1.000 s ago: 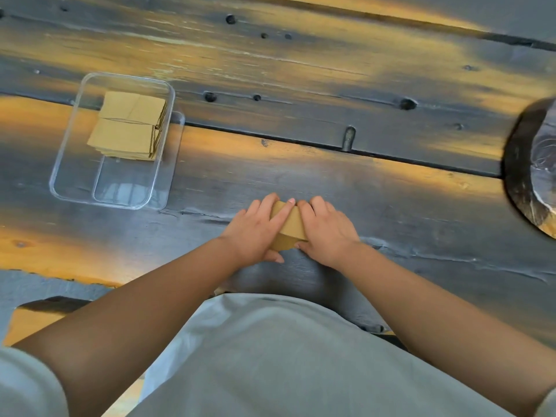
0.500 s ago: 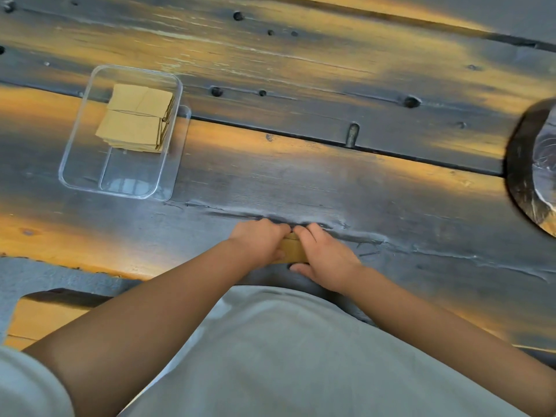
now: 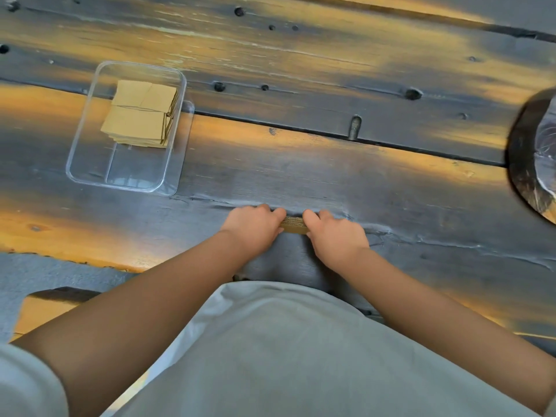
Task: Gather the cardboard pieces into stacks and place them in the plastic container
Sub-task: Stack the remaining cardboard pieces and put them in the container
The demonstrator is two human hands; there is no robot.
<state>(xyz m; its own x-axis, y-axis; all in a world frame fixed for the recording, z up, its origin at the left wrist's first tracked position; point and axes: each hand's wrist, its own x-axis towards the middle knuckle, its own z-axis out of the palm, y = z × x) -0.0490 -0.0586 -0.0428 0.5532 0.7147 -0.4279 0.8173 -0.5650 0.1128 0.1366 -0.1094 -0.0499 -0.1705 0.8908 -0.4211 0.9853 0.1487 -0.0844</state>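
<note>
A small stack of brown cardboard pieces (image 3: 293, 225) stands on its edge on the dark wooden table, squeezed between my two hands. My left hand (image 3: 255, 228) grips its left end and my right hand (image 3: 334, 236) grips its right end; only a narrow strip of the stack shows between the fingers. A clear plastic container (image 3: 90, 176) sits at the far left of the table. Two stacks of cardboard pieces (image 3: 138, 118) lie flat in its far half; its near half holds nothing.
A clear lid (image 3: 188, 115) lies under the container, jutting out on its right. A dark round object (image 3: 529, 152) with a shiny centre sits at the table's right edge. The table's near edge (image 3: 90, 263) runs on the left, with floor below.
The stack was tilted with its flat face showing; it now stands on edge, pressed between both hands, fingers curled over it.
</note>
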